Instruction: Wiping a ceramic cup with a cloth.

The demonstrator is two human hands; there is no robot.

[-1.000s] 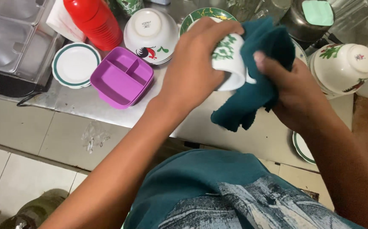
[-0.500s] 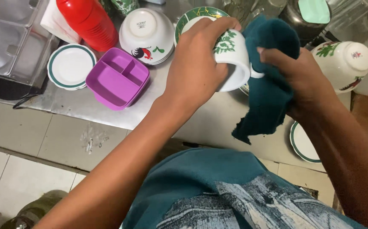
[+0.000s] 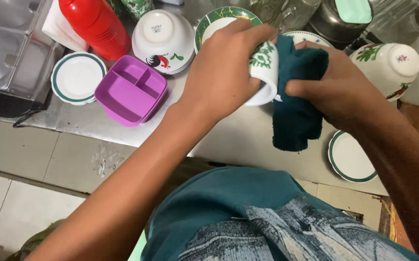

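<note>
Left grip (image 3: 221, 72) wrapped around a white cup with green leaf print (image 3: 263, 72), fingers curled over its top, cup held tilted above the tabletop (image 3: 238, 137). Right grip (image 3: 337, 89) closed on a dark teal cloth (image 3: 296, 101), pressing it against the cup's open end, loose end of the cloth hanging below both grips.

Beyond the left grip: a green-rimmed plate with gold marks (image 3: 214, 19), partly hidden by the knuckles. Further to the left of it: an upturned white bowl with a rooster picture (image 3: 163, 41), a purple divided tray (image 3: 131, 89), a small white saucer with a green rim (image 3: 76, 77) and a red bottle (image 3: 96, 26) lying near a steel sink (image 3: 6, 53).

Just beyond the right grip: another upturned white bowl with flower print (image 3: 388, 63) and a dark pot with a pale green lid piece (image 3: 345, 19). Below the right wrist, near the tabletop edge: a second green-rimmed saucer (image 3: 352, 157), partly covered by the forearm.
</note>
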